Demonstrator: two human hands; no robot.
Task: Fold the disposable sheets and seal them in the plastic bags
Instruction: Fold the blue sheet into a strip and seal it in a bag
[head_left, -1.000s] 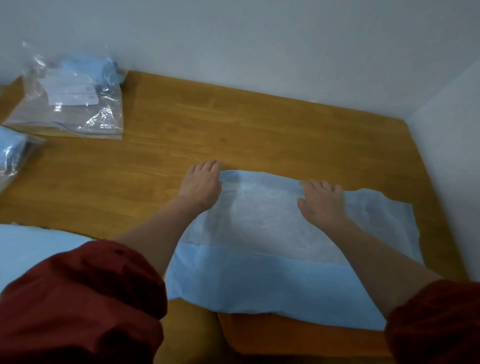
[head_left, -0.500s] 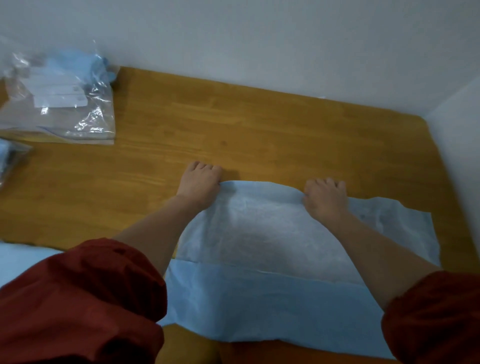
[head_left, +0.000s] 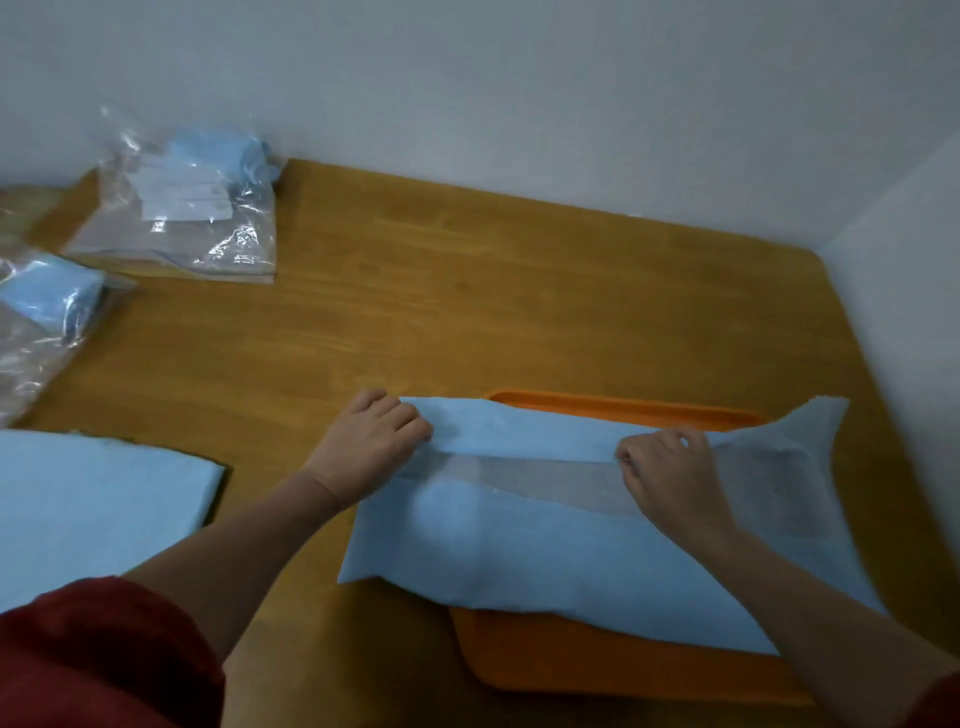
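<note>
Wooden tabletop: left hand and right hand, flat before, now pinch the far edge of the thin blue disposable sheet, folding it back off an orange plastic tray.

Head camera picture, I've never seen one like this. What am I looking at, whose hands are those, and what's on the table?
There is no machine here. A person wears a camera on the head, so this single view looks forward and down over their own arms. The left hand and right hand each grip the edge of a blue disposable sheet, with a flap folded over toward the person. The sheet lies across an orange tray on a wooden table. At the left are a far plastic bag and a nearer plastic bag, both showing blue material inside. Closer still lies another blue sheet.
</note>
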